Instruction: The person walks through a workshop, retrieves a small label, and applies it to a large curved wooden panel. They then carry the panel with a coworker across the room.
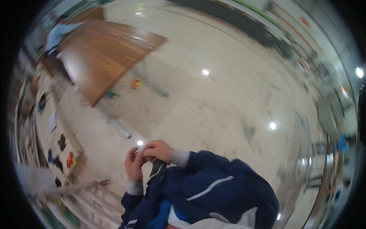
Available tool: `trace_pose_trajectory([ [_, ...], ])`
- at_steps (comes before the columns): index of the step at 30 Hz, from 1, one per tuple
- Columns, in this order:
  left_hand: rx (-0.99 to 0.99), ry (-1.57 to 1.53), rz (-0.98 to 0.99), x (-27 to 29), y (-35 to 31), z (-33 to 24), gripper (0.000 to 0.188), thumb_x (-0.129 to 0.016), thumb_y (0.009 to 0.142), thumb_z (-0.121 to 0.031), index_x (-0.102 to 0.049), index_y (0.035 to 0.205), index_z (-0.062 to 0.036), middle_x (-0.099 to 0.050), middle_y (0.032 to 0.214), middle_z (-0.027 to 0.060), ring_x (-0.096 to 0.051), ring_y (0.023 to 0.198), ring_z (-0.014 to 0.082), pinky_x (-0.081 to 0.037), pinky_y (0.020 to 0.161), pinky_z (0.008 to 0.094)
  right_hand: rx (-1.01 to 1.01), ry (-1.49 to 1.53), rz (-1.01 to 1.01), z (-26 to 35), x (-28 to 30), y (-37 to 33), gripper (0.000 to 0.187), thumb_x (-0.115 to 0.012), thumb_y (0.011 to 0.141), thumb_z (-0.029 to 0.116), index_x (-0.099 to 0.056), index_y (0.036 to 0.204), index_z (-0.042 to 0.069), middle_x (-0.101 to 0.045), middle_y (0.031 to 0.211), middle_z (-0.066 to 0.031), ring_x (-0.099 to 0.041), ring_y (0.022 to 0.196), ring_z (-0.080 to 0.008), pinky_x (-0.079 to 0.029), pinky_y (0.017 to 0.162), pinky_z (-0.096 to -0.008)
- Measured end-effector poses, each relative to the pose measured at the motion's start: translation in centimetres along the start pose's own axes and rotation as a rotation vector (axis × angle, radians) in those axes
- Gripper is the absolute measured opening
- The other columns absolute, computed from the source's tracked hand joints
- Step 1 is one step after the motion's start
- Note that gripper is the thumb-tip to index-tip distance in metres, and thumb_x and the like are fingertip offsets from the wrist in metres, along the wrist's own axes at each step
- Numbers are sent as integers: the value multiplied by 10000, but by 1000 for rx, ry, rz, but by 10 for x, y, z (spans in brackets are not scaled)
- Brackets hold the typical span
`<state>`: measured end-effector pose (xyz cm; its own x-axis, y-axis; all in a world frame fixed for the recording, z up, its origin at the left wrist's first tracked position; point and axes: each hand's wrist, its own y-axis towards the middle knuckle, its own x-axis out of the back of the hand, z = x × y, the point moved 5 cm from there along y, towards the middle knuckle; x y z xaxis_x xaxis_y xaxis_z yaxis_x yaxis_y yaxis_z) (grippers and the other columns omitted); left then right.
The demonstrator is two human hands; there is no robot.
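Observation:
My left hand [133, 165] and my right hand [159, 150] meet in front of my body, fingertips close together. The fingers of both are curled in a pinch. Whatever lies between them is too small and blurred to make out. Just below the right hand, against my dark blue jacket [213, 175], shows a dark, cloth-like piece [158, 165]; I cannot tell whether a hand holds it.
At the far left a person [57, 36] leans over a large brown wooden panel [110, 49] on metal legs [152, 84]. Left of me stands a workbench [47, 118] with an orange tool [70, 159]. A slatted wooden rack [82, 202] is at lower left.

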<state>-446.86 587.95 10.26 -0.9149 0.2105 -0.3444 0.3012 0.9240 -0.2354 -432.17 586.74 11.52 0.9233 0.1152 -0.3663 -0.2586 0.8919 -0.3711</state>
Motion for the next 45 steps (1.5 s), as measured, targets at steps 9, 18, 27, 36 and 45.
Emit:
trace_pose_trajectory([
  [9, -578, 1015, -58, 22, 195, -134, 275, -730, 816, -147, -656, 1070, -72, -683, 961, 127, -660, 895, 303, -532, 765, 373, -37, 221, -168, 86, 36, 190, 171, -629, 913, 112, -637, 1016, -24, -662, 870, -77, -629, 704, -151, -542, 645, -289],
  [18, -180, 646, -210, 85, 356, -159, 218, -596, 955, -186, -666, 1092, -31, -707, 993, 101, -676, 915, 190, -525, 808, 294, -103, 232, 67, 149, 52, 392, 154, -630, 930, 119, -644, 1004, -15, -673, 864, -77, -631, 720, -150, -540, 661, -289],
  [27, -152, 327, -394, 121, 460, -197, 277, -578, 974, -152, -658, 1172, 23, -710, 1001, 79, -640, 911, 122, -520, 816, 269, -161, -1, 322, 223, 46, 534, 172, -614, 956, 162, -656, 1019, 7, -673, 852, -36, -634, 747, -109, -534, 697, -259],
  [36, -88, 468, -476, 144, 514, -208, 295, -531, 998, -178, -658, 1172, 23, -711, 1009, 81, -644, 918, 116, -523, 819, 264, -40, -169, 372, 238, 47, 604, 185, -589, 978, 170, -652, 1033, 6, -665, 905, -28, -614, 790, -92, -521, 727, -240],
  [45, -73, 611, -403, 136, 561, -231, 307, -524, 988, -234, -665, 1176, -37, -728, 961, 110, -680, 875, 153, -529, 794, 290, 24, -186, 261, 266, 67, 631, 205, -595, 970, 192, -637, 1021, -1, -647, 853, -26, -609, 773, -87, -522, 700, -236],
])
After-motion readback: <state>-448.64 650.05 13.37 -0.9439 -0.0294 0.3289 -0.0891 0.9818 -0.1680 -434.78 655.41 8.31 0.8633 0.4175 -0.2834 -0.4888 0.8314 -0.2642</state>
